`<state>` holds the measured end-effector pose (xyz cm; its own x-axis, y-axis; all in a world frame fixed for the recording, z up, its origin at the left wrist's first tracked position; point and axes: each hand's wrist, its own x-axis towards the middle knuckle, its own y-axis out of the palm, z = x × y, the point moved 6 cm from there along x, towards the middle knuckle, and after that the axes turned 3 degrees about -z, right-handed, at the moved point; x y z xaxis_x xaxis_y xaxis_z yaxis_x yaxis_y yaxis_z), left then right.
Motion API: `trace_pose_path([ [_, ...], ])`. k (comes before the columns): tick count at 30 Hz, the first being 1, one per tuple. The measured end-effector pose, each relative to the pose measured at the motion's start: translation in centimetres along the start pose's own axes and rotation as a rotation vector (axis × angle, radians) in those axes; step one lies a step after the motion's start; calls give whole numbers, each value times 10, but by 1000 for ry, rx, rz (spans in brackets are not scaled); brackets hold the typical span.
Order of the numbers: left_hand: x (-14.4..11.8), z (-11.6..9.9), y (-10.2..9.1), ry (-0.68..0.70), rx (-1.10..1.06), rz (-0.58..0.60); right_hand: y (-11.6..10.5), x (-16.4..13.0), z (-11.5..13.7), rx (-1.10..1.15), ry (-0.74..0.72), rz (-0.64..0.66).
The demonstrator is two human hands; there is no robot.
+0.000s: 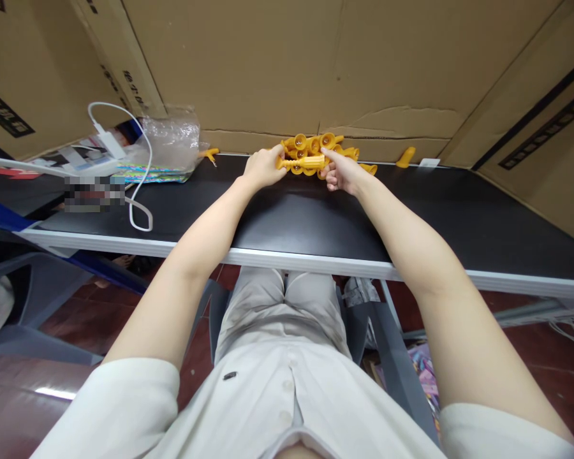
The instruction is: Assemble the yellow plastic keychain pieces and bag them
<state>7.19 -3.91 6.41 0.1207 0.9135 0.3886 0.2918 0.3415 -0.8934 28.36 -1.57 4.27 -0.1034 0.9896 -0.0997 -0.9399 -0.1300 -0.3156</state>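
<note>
Both hands reach to the far edge of a black table point(287, 220). Between them they hold a yellow ribbed plastic piece point(302, 164) lying level: my left hand point(264, 167) grips its left end, my right hand point(340, 171) pinches its right end with the forefinger stretched along it. Just behind lies a pile of several yellow cone-shaped plastic pieces point(316, 143), touching the held piece.
Cardboard sheets point(277, 64) wall the table's back and sides. A lone yellow piece point(405, 157) lies at the right, another point(210, 153) at the left by a clear plastic bag point(169, 140). A white charger and cable point(124, 153) lie at the left. Grey plastic chairs point(38, 299) stand below.
</note>
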Motion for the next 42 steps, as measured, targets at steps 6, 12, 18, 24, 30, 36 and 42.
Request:
trace_pose_path([
  [6,-1,-2,-2,-9,2,7,4,-5,3,1,20,32],
  [12,-1,-1,1,-28,-7,32,-1,-4,-5,-63,75,-5],
  [18,1,1,3,-35,-25,61,-8,-1,1,-103,-128,-12],
  [24,1,1,2,-30,-7,33,-9,-2,8,-80,-247,-29],
  [30,0,-4,0,11,2,5,-9,1,3,-74,-173,-22],
  [36,0,-4,1,22,-13,-3,-8,2,-1,-72,-131,0],
  [42,1,-3,2,19,-20,5,-9,5,-3,-81,-112,15],
])
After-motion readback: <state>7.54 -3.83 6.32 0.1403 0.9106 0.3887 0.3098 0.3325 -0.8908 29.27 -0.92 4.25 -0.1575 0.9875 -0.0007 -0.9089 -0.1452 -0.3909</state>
